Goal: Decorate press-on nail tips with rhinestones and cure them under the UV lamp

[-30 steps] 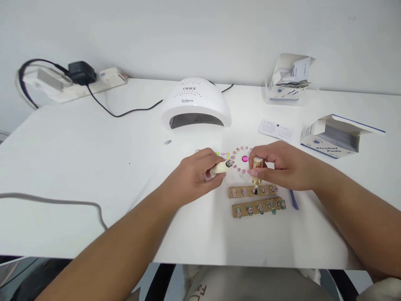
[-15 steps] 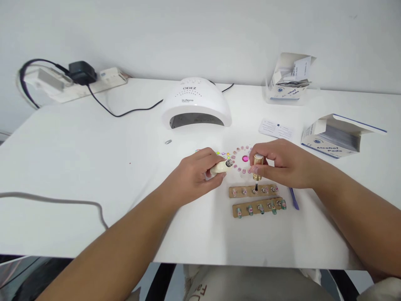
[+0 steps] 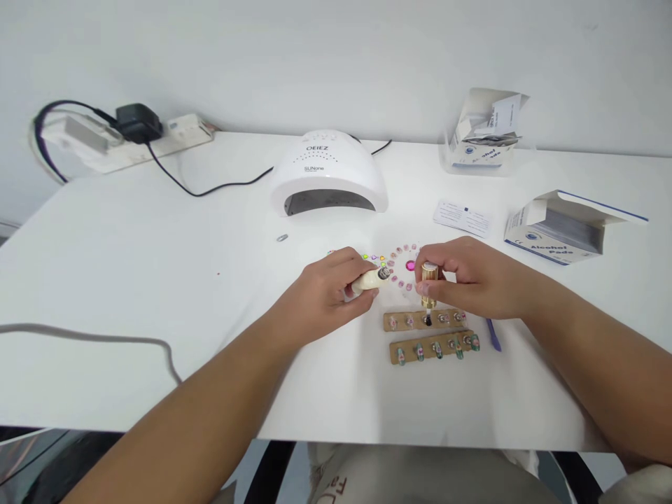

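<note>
In my left hand (image 3: 341, 285) is a cream nail polish bottle (image 3: 367, 281), uncapped and tilted with its neck to the right. My right hand (image 3: 456, 273) pinches the gold cap of a nail polish brush (image 3: 429, 287), bristles down. Its dark tip is at the middle nail of the upper cardboard strip (image 3: 387, 322); whether it touches, I cannot tell. Several pinkish false nails are on that strip. Nearer me, a second cardboard strip (image 3: 409, 355) bears several green false nails (image 3: 437, 349). Behind my hands lies a ring of small pink pieces (image 3: 401, 283) around a magenta gem (image 3: 410, 266), partly hidden.
A white nail lamp (image 3: 330, 168) stands at the back. On the right are an open alcohol pad box (image 3: 556, 231), another box in a clear tray (image 3: 480, 140) and a packet (image 3: 462, 218). A purple tool (image 3: 494, 336) lies by the strips. A power strip (image 3: 157, 147) sits back left.
My right hand has come down slightly toward me, bringing the brush tip lower, to the middle nail of the upper strip. My left hand and the bottle have stayed put.
</note>
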`<act>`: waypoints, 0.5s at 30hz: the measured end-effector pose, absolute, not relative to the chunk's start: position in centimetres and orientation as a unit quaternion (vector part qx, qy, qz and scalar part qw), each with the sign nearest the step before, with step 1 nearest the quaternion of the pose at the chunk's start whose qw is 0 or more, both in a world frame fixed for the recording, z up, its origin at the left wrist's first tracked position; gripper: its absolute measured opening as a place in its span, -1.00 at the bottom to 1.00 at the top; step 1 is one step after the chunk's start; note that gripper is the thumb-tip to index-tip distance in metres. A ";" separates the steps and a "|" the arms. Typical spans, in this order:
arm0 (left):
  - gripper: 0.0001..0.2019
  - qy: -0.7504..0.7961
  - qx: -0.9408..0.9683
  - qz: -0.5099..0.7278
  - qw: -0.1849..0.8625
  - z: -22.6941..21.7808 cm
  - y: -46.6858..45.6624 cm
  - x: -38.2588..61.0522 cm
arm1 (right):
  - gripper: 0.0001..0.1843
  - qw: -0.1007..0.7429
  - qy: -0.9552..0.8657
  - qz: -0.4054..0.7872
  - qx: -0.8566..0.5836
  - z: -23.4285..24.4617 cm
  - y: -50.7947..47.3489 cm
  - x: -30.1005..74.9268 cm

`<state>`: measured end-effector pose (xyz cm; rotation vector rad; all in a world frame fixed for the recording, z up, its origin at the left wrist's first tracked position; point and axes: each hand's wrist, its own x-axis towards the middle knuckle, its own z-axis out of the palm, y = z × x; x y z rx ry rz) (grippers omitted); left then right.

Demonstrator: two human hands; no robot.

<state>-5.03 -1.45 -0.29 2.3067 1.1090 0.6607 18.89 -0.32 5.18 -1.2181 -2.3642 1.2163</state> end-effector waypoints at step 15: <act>-0.86 0.408 0.845 0.242 0.247 -0.3 -1.5 -5.1 | -0.83 0.127 -0.788 0.415 -0.437 5.8 -0.2 19.4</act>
